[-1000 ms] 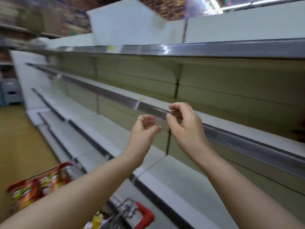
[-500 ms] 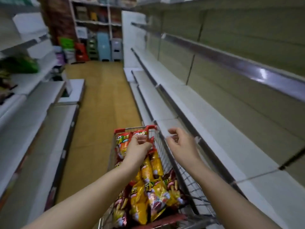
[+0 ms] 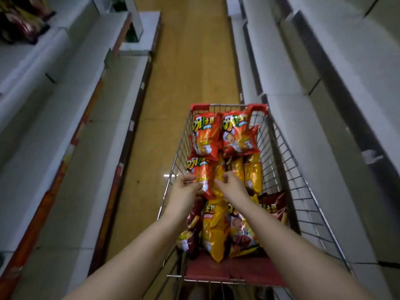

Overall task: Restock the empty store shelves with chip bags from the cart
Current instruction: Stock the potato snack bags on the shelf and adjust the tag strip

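Both hands have come down from the shelf edge into the red-rimmed wire shopping cart (image 3: 287,169). Left hand (image 3: 185,188) grips a red foil chip bag (image 3: 200,169) by its lower edge. Right hand (image 3: 230,186) curls just beside it against a yellow foil chip bag (image 3: 219,168), hold unclear. Pale grey shelves (image 3: 281,83) flank the aisle.

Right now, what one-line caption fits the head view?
Over the wire cart, the left hand touches a red chip bag, the right hand is above a yellow chip bag, shelves alongside.
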A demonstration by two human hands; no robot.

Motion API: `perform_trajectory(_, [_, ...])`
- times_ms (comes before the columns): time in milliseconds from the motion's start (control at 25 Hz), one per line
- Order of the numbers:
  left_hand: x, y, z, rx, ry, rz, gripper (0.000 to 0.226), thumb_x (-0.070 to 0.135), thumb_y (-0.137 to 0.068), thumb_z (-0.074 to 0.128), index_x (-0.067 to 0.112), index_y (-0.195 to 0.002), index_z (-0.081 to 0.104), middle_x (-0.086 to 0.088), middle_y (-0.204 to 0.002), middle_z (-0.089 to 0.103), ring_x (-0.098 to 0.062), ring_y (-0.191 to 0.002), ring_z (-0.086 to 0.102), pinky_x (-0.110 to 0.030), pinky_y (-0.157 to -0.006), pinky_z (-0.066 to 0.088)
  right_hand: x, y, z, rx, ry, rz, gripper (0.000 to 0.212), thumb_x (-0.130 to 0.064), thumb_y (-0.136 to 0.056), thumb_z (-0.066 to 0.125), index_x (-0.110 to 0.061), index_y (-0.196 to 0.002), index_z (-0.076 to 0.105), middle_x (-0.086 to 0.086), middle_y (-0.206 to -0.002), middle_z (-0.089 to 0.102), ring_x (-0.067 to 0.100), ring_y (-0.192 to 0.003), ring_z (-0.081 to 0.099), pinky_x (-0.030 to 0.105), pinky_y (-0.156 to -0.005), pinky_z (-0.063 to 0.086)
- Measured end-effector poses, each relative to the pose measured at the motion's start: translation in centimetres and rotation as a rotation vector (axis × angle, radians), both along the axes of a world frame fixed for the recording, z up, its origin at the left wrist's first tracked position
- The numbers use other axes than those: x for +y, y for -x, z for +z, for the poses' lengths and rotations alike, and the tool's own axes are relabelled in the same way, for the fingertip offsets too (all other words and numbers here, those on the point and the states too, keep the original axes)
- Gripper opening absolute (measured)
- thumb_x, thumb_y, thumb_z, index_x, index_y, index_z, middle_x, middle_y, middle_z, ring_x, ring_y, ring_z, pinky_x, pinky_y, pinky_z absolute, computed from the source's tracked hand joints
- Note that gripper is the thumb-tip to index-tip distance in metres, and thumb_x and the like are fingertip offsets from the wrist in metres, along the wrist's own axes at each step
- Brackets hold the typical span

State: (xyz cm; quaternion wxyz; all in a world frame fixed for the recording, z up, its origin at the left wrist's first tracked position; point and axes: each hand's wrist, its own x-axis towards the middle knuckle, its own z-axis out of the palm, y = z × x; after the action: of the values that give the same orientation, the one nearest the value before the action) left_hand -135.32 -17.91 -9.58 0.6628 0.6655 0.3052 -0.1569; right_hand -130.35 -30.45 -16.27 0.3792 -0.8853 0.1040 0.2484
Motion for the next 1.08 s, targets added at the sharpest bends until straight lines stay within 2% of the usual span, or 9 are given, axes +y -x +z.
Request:
perform_trajectory(120, [0.0,-0.1,-3.0,0.05,0.005,0.046,0.028,0.001,-0.088,0.056,0.001,-0.116,0.051,-0.01,-0.088,0.06,-0.015,-0.071,0.055,-0.025,-0.064,0.043,1.8,-2.0,-5.2,0.135,0.024,0.037,0.06,-0.04,-0.093,0.051,-0.003,-0.136,0.035,0.017,-0.133,0.05,0.034,-0.12,0.049,0.034,-0.092,0.04])
perform_trajectory(280, [0.7,0.3,-4.5,0.089,-0.01,0.091,0.021,0.0,-0.088,0.055,0.005,-0.108,0.051,-0.011,-0.085,0.059,-0.014,-0.07,0.055,-0.023,-0.06,0.042,4.1,-3.0,-9.6,0.277,0.275,0.154,0.061,-0.053,-0.091,0.046,-0.014,-0.136,0.036,0.012,-0.129,0.054,0.033,-0.123,0.048,0.049,-0.111,0.024])
perform_trajectory(400, [0.9,0.4,-4.3,0.094,-0.018,0.085,0.022,0.0,-0.088,0.055,0.005,-0.11,0.052,-0.012,-0.088,0.059,-0.014,-0.07,0.055,-0.025,-0.062,0.043,4.2,-3.2,-9.6,0.236,0.459,0.253,0.026,-0.029,-0.096,0.045,-0.017,-0.115,0.057,0.007,-0.114,0.063,0.029,-0.118,0.052,0.055,-0.114,0.004])
perform_trajectory(480, [0.7,0.5,-3.7,0.081,-0.016,0.06,0.023,0.0,-0.089,0.054,0.003,-0.111,0.051,-0.012,-0.088,0.059,-0.013,-0.069,0.055,-0.023,-0.06,0.043,3.7,-3.1,-8.7,0.18,0.504,0.264,0.023,-0.011,-0.093,0.045,-0.015,-0.108,0.061,0.007,-0.109,0.064,0.028,-0.114,0.054,0.055,-0.114,0.003])
perform_trajectory(640, [0.2,1.0,-2.0,0.051,0.006,0.015,0.018,0.0,-0.09,0.052,0.005,-0.107,0.05,-0.011,-0.086,0.054,-0.011,-0.067,0.052,-0.017,-0.054,0.043,1.4,-1.9,-4.7,0.017,0.467,0.169,0.026,-0.013,-0.092,0.044,-0.014,-0.108,0.065,0.007,-0.108,0.066,0.028,-0.111,0.055,0.052,-0.114,0.007])
perform_trajectory(720, [-0.1,1.4,-0.8,0.031,0.003,-0.016,0.012,0.0,-0.091,0.051,0.008,-0.1,0.05,-0.007,-0.083,0.053,-0.01,-0.067,0.05,-0.018,-0.055,0.042,-0.5,-1.1,-2.3,-0.025,0.414,0.078,0.026,-0.015,-0.091,0.045,-0.014,-0.107,0.066,0.008,-0.107,0.066,0.029,-0.109,0.055,0.048,-0.113,0.019])
perform_trajectory(880, [-0.8,2.0,1.2,-0.008,-0.017,-0.041,0.005,0.005,-0.091,0.052,0.01,-0.089,0.052,-0.003,-0.074,0.055,-0.007,-0.06,0.054,-0.017,-0.053,0.042,-5.2,1.4,2.8,-0.103,0.242,-0.054,0.017,-0.016,-0.086,0.054,-0.011,-0.085,0.07,0.009,-0.092,0.067,0.03,-0.094,0.059,0.038,-0.09,0.045])
perform_trajectory(1000, [-1.3,1.9,3.1,-0.014,-0.027,-0.029,0.023,0.026,-0.094,0.054,0.004,-0.096,0.058,-0.008,-0.081,0.061,-0.022,-0.078,0.058,-0.026,-0.066,0.043,-7.7,4.1,7.9,-0.192,0.132,-0.126,0.014,-0.017,-0.087,0.061,-0.008,-0.081,0.07,0.009,-0.084,0.066,0.027,-0.087,0.06,0.032,-0.077,0.046])
perform_trajectory(1080, [-1.7,1.8,5.3,-0.05,0.037,0.001,0.031,0.035,-0.095,0.052,0.006,-0.098,0.062,-0.007,-0.074,0.059,-0.022,-0.073,0.056,-0.027,-0.063,0.041,-8.9,5.8,11.5,-0.278,0.077,-0.174,0.016,-0.015,-0.087,0.062,-0.003,-0.09,0.072,0.012,-0.088,0.069,0.028,-0.087,0.062,0.035,-0.08,0.049])
